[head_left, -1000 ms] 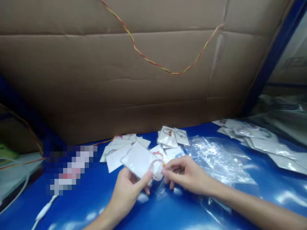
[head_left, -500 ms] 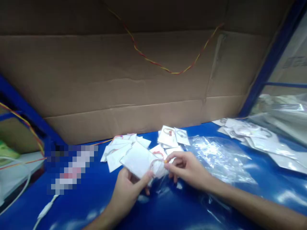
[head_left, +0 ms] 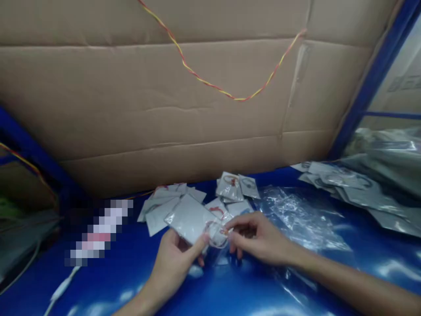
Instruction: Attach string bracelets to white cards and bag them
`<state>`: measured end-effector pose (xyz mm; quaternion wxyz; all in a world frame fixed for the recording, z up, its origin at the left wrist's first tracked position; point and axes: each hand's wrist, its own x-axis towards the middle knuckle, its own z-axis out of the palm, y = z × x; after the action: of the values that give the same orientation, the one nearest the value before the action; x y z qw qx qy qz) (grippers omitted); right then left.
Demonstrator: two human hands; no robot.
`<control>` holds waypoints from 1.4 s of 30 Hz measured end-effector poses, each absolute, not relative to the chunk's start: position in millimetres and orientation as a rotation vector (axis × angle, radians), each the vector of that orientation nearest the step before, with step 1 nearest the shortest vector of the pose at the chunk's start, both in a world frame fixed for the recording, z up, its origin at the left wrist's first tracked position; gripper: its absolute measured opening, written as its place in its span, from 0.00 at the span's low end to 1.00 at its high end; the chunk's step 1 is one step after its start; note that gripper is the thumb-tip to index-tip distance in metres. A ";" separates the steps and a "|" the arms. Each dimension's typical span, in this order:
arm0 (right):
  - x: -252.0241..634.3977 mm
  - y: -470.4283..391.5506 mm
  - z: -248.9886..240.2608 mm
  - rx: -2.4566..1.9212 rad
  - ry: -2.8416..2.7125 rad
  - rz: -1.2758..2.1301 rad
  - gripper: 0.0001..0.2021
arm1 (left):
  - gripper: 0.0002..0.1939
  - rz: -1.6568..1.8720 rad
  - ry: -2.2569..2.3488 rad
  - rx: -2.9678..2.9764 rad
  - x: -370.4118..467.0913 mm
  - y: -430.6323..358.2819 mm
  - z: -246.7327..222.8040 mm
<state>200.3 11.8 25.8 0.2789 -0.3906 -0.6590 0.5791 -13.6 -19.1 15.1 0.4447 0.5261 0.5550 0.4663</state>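
Observation:
My left hand (head_left: 179,259) is closed on a white card (head_left: 189,217), tilted up over the blue table. A thin looped band (head_left: 217,242) hangs between my hands, its left side at my left thumb. My right hand (head_left: 253,237) pinches the band near a small orange piece (head_left: 225,231). Behind the held card lies a pile of white cards (head_left: 161,215). Beyond my right hand, more cards in clear sleeves (head_left: 231,186) carry looped bands, one with a red-orange piece.
Clear plastic bags (head_left: 299,215) lie right of my right hand. Farther right is a heap of sleeved cards (head_left: 365,188). A white cable (head_left: 62,287) runs at the left. Cardboard (head_left: 197,127) stands behind the blue table (head_left: 217,294), between blue posts.
The looped band now hangs lower and rounder between my hands. My right fingers have shifted slightly down, while my left hand and the card stay nearly in place. The picture is darker.

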 end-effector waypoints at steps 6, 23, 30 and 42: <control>202.1 12.2 27.1 -0.979 -1.804 1.550 0.23 | 0.23 1.201 1.361 1.282 -10.6 -20.8 17.5; 201.8 16.5 20.9 -1.032 -1.716 1.557 0.27 | 0.25 1.139 1.258 1.156 -6.4 -26.4 22.5; 200.3 12.6 27.0 -0.921 -1.705 1.812 0.26 | 0.24 1.152 1.273 1.199 -4.5 -26.4 27.1; 199.1 13.5 23.5 -1.016 -1.637 1.723 0.26 | 0.24 1.071 1.259 1.241 -8.1 -26.8 22.8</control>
<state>199.1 13.5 23.5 0.2751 -0.3779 -0.6089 0.6409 -8.1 -26.8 22.8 0.5116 0.5159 0.5233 0.4452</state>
